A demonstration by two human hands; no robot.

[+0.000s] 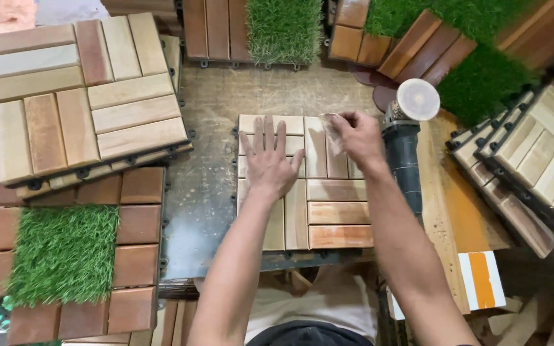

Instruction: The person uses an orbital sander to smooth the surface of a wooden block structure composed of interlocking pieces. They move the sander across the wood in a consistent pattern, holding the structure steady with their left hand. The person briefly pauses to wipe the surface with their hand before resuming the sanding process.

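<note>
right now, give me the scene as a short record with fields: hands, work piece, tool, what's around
left hand: flat, fingers spread, pressing on the wood tile
right hand: pinching a small sheet, likely sandpaper, on the tile's far edge
wood tile: pale slats, lying on the bench
grinder: lies to the right of the tile, disc end away from the person, untouched
left side: stack of pale tiles; brown tile with grass inset
right side: tiles leaning in a row
</note>
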